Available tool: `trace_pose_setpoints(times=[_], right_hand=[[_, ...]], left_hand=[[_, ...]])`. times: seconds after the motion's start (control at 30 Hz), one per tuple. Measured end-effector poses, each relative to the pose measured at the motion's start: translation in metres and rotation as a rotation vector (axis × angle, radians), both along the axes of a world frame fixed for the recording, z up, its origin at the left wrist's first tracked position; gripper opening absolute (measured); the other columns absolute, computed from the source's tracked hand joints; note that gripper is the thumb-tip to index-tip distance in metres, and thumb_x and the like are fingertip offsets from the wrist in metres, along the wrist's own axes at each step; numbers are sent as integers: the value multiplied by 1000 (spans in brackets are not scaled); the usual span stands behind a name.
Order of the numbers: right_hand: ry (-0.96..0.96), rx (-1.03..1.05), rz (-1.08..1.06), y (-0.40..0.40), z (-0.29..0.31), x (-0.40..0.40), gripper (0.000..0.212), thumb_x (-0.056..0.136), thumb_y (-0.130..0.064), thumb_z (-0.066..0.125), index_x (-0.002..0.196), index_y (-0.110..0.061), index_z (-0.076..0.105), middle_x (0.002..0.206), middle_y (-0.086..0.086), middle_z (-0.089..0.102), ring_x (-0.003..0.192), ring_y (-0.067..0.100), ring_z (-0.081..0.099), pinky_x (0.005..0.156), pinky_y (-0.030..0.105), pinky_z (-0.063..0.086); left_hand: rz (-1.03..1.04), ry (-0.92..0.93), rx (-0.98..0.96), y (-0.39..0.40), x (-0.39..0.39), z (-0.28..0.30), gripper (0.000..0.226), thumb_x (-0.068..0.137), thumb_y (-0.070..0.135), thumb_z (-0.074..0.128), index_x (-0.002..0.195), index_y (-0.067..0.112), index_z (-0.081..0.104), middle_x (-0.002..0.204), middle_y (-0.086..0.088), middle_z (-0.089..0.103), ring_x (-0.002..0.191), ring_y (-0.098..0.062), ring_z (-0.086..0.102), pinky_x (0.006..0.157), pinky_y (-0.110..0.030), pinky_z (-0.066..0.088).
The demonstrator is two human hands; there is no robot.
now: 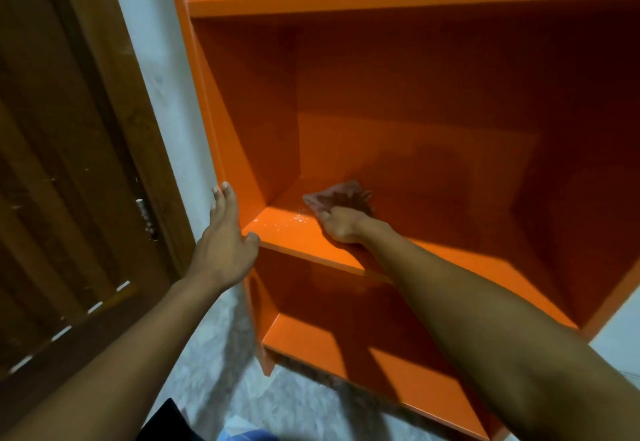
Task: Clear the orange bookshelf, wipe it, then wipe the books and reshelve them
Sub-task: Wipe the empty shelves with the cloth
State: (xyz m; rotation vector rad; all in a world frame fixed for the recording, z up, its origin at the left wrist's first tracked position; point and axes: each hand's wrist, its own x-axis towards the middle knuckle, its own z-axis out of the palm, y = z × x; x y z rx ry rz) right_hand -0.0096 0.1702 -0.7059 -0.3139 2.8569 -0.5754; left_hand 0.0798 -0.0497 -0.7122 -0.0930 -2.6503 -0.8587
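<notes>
The orange bookshelf fills the view, and its visible compartments hold no books. My right hand reaches into the middle compartment and grips a pinkish cloth bunched on the shelf board near the back left corner. Small wet drops glisten on the board's front edge just left of that hand. My left hand rests on the outer left side panel of the bookshelf, fingers straight along the panel and thumb on the board's front corner.
A brown wooden door with a metal latch stands left of the bookshelf, with a strip of white wall between them. The floor below is mottled grey. A lower shelf board sits beneath my right forearm.
</notes>
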Motion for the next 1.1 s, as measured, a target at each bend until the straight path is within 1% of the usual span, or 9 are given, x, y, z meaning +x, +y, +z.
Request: trace_pose_setpoints(times=[0.13,0.23,0.4,0.57,0.63,0.73,0.83,0.93,1.1], right_hand=[[274,139,236,-19,-12,35,49,101,-53,21,148,-46,32,155,0,37,141,35,29,116,51,21],[443,-29,358,-31,-25,67,35,96,-26,55,130,-28,60,126,2,59,116,37,46,104,50,32],[377,-329,556,-21,-1,97,28,91,1,56,113,-10,69,101,8,65,90,5,46,79,10,35],[505,-686,233,-3,35,64,27,93,-4,53,111,-20,66,105,3,66,92,16,63,80,30,52],[636,-576,61,2,48,39,25,95,-3,53,115,-10,66,105,1,63,90,11,59,73,16,42],[425,-303,-202,9,32,-23,32,103,-34,46,129,-18,56,121,1,60,93,21,61,69,29,46],[217,6,-195,2,-14,-73,55,96,-65,24,146,-44,34,151,4,42,132,34,45,107,56,40],[207,98,-198,-15,-22,-91,55,101,-57,17,153,-41,17,165,8,9,150,40,6,118,58,10],[191,125,-85,-40,-11,-102,58,99,-61,13,152,-39,25,163,10,15,148,38,16,118,57,12]], left_hand=[[0,-8,38,1,4,3,87,102,24,50,156,30,-18,167,3,-14,155,-30,4,108,-48,37],[11,-6,69,3,8,8,84,100,11,47,159,27,-11,168,1,-9,155,-29,1,117,-50,27],[-1,-37,74,-1,12,14,81,100,5,45,160,25,-4,168,3,-5,155,-27,0,122,-48,19],[-26,-54,35,-10,13,14,79,104,19,47,159,30,-8,168,6,-6,154,-28,-2,121,-51,18],[-37,-48,49,-13,12,12,79,104,21,46,159,33,-9,168,7,-6,154,-27,-3,121,-52,18],[-61,-24,56,-18,9,9,79,105,25,46,158,37,-10,167,11,-5,154,-25,-4,120,-52,21],[-58,-9,15,-25,5,4,77,104,25,46,158,40,-8,165,17,-6,154,-21,-6,119,-52,23],[-48,-5,-31,-33,2,-1,76,103,22,45,159,36,-4,165,17,-3,153,-18,-9,121,-55,24],[-69,7,-38,-34,1,-3,74,103,22,44,160,34,-2,166,15,-1,153,-18,-10,119,-50,28]])
